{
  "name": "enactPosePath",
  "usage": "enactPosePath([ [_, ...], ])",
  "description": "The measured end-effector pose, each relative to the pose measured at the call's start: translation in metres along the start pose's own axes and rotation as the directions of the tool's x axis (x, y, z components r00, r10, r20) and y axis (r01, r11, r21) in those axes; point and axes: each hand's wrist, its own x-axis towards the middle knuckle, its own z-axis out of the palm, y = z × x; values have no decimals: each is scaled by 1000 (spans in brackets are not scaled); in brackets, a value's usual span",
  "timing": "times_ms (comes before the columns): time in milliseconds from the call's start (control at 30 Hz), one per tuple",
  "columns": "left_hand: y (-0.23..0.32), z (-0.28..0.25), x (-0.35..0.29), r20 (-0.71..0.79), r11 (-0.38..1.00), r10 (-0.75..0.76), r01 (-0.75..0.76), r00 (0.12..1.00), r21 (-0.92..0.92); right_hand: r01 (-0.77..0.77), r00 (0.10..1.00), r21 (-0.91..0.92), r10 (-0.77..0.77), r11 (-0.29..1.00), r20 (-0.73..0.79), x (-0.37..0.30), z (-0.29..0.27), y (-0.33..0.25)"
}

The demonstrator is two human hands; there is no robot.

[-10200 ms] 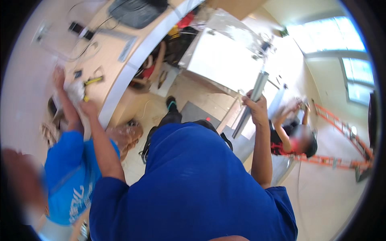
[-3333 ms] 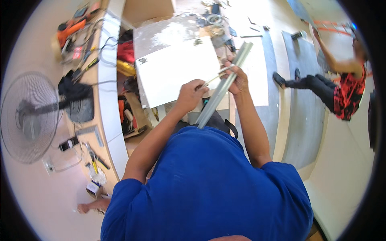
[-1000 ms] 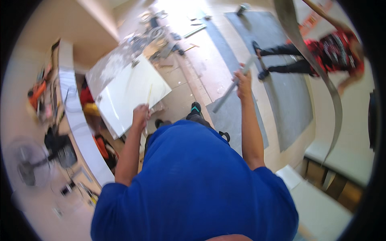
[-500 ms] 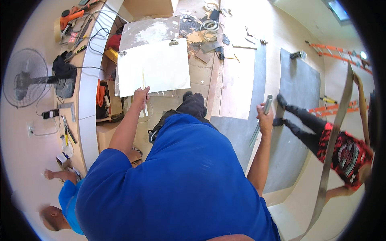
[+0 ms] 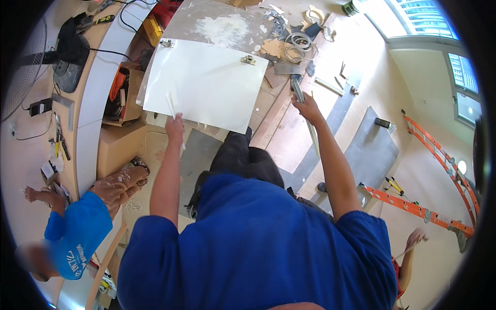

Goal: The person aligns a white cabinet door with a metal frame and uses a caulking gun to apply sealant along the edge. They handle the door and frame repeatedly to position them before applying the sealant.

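evidently, both hands are occupied. the left hand (image 5: 175,129) is closed, fingers curled around a thin pale strip (image 5: 172,105), which projects above and below the grip. its upper end overlaps the white sheet (image 5: 204,85) in view; whether the two touch cannot be determined. the right hand (image 5: 309,109) is likewise closed, gripping a long grey metal piece (image 5: 298,91) near its upper part; the piece slants, its lower end toward the wearer's right forearm. some fingers of this hand are hidden.

the white sheet lies over a stained grey board (image 5: 222,23), with one metal clip (image 5: 166,44) at its upper left corner and another (image 5: 248,60) near its upper right. coiled strips (image 5: 298,46) lie beyond the right hand, among scraps. to the left, a co-worker in light blue (image 5: 85,232) stands beside the counter (image 5: 89,116); to the right is an orange ladder (image 5: 403,202).
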Motion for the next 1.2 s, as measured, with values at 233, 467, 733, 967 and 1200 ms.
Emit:
enactPosePath([
  [233, -90, 39, -63, -151, 984, -123, 140, 981, 111, -136, 987, 274, 153, 952, -40, 133, 51, -21],
  [467, -100, 138, -110, -352, 991, -98, 124, 931, 53, -120, 992, 306, 121, 944, 14, 186, 76, -37],
  [733, -96, 208, -156, -154, 813, -374, 243, 915, -530, -214, 967, 589, 85, 779, 238, 229, 79, 3],
  [967, -111, 233, -165, -278, 727, -443, 160, 852, -668, -235, 939, 517, 55, 823, 339, 214, 52, 2],
  [1200, -75, 172, -233, -585, 830, -349, -47, 732, -556, 36, 886, 493, -256, 870, 388, 129, 1, -99],
])
